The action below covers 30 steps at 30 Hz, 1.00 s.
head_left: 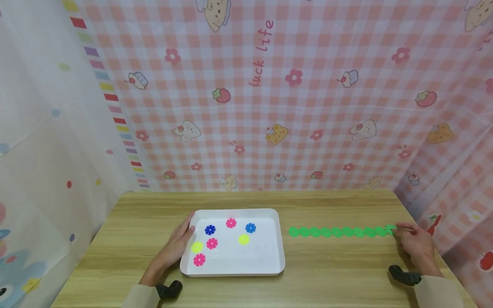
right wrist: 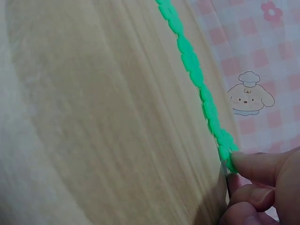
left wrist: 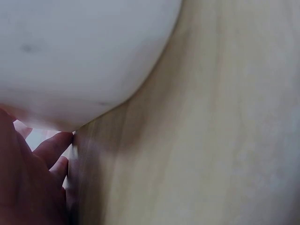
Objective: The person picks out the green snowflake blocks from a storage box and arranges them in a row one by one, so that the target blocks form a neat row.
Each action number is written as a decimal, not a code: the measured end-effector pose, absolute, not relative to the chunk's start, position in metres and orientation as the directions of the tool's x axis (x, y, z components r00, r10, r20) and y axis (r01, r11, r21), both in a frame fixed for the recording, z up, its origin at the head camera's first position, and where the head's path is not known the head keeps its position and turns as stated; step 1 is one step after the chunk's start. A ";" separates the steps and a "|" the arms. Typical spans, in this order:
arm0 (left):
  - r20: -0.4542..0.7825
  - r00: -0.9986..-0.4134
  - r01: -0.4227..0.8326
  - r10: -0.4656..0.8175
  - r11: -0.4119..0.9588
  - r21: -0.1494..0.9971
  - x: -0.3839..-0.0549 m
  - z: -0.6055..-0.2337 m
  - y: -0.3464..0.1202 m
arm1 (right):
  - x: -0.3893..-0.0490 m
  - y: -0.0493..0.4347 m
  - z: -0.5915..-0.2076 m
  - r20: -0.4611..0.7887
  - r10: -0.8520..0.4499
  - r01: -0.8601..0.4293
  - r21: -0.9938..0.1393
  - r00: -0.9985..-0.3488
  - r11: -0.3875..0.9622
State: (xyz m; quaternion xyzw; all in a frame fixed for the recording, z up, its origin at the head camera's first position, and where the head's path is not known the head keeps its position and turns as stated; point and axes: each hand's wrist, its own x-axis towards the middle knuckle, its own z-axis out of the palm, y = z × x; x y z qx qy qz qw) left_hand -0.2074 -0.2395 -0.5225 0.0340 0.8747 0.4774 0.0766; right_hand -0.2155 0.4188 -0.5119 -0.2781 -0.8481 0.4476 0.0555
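My right hand (head_left: 417, 244) pinches the right end of a long row of joined green snowflake discs (head_left: 337, 232) between thumb and fingers. In the right wrist view the green disc at that end (right wrist: 227, 145) tilts up against the thumb, while the chain runs away across the table. My left hand (head_left: 177, 239) rests against the left side of a white tray (head_left: 265, 269), its fingers stretched along the wall. The left wrist view shows those fingers (left wrist: 52, 147) touching the tray's edge; part of that hand lies out of view.
Loose discs lie in the tray: dark blue (head_left: 210, 230), light blue (head_left: 250, 228), yellow (head_left: 244, 239), white (head_left: 216, 253) and pink (head_left: 199, 259). The wooden table (head_left: 331, 278) ends at a checked curtain (head_left: 246, 171) behind.
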 end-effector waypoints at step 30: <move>-0.131 -0.975 -0.044 0.179 0.425 0.904 -0.207 -0.520 -0.246 | -0.210 0.405 -0.504 -0.087 0.510 0.374 -0.785 -0.856 0.493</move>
